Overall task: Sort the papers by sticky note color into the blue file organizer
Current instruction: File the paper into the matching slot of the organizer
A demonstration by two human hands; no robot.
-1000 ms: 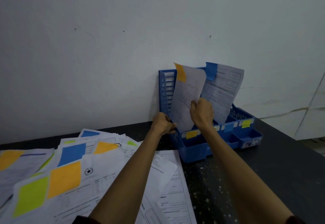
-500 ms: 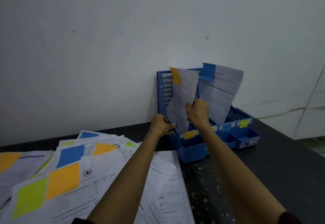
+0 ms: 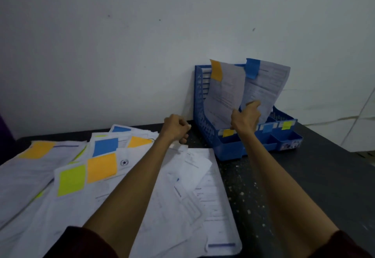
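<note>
A head-worn camera looked down at a dark table set against a pale wall. At the table's far edge, touching the wall, stood the blue file organizer, with upright slots and small colour tabs on its front: an orange tab, a blue tab and a yellow-green tab. Two sheets stood in it, leaning back: the orange-noted sheet in the left slot, behind the orange tab, and the blue-noted sheet just beside it on the right. The right hand pinched the lower right edge of the orange-noted sheet, one finger raised between the two sheets. The left hand was clenched into a loose fist with nothing visible in it, above the table just left of the organizer. A spread of loose papers bearing orange, blue and yellow-green notes covered the table's left half up to its near edge. The step in hand seemed to be seating the orange-noted sheet in its slot. Next would likely come letting go, then lifting another sheet from the spread and matching its note to a tab; thin paper buckles, so it wants a straight, gentle drop.
</note>
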